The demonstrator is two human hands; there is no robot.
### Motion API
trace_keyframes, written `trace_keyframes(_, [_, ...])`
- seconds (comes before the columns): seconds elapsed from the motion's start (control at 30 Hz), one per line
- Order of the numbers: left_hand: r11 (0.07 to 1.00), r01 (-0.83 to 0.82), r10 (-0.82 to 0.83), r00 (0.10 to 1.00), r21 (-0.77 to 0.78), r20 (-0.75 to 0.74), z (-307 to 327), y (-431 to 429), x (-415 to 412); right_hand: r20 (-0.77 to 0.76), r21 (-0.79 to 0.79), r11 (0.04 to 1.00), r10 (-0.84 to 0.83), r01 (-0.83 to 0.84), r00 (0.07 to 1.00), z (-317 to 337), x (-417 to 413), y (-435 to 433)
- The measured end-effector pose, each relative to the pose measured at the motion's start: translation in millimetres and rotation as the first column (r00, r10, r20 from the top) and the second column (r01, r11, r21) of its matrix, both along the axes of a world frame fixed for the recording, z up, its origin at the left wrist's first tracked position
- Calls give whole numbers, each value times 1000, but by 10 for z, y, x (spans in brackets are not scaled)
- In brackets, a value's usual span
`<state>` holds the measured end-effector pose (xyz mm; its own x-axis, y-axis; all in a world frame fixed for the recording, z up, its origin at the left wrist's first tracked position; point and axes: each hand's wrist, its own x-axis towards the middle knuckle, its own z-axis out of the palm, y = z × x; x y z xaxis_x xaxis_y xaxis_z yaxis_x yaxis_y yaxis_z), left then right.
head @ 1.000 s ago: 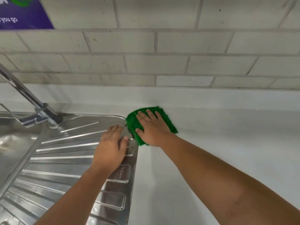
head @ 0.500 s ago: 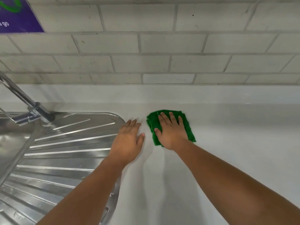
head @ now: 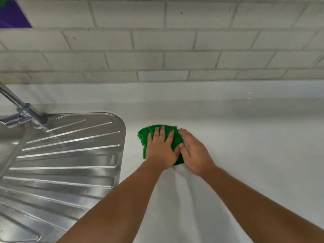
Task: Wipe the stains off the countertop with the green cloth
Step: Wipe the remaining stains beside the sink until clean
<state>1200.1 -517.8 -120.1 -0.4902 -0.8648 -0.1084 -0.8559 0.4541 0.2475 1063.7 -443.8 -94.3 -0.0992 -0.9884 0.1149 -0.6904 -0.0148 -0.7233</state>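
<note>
The green cloth (head: 143, 139) lies bunched on the white countertop (head: 245, 146), a little right of the sink's drainboard. My left hand (head: 161, 149) presses flat on top of it with the fingers spread, and covers most of it. My right hand (head: 195, 153) lies on the countertop against the cloth's right edge, its thumb and fingertips touching the fabric. No distinct stains show on the counter around the cloth.
A ribbed steel drainboard (head: 70, 155) fills the left side, with the faucet (head: 26, 111) at its back corner. A white brick-tile wall (head: 157, 58) rises behind the counter. A purple sign (head: 10, 14) hangs at the top left.
The cloth slid right, away from the drainboard, under my right hand. My left hand left the drainboard and came down on the cloth; my right hand shifted to its right edge.
</note>
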Motion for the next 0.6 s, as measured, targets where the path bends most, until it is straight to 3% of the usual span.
trace_keyframes(0.13, [999, 6, -3, 996, -39, 84, -48, -98, 174, -410, 103, 992, 106, -70, 906, -43, -262, 321])
trace_keyframes(0.23, [998, -53, 56, 989, -24, 140, -41, -138, 427, -571, 159, 985, 150, -70, 807, -65, -346, 557])
trace_keyframes(0.37, [995, -84, 92, 985, -58, 144, -67, 378, 660, -609, 199, 978, 178, -68, 773, -94, -382, 845])
trace_keyframes(0.6, [991, -113, 122, 980, -67, 154, -57, 1532, 934, -564, 268, 959, 232, -90, 792, -72, -194, 1384])
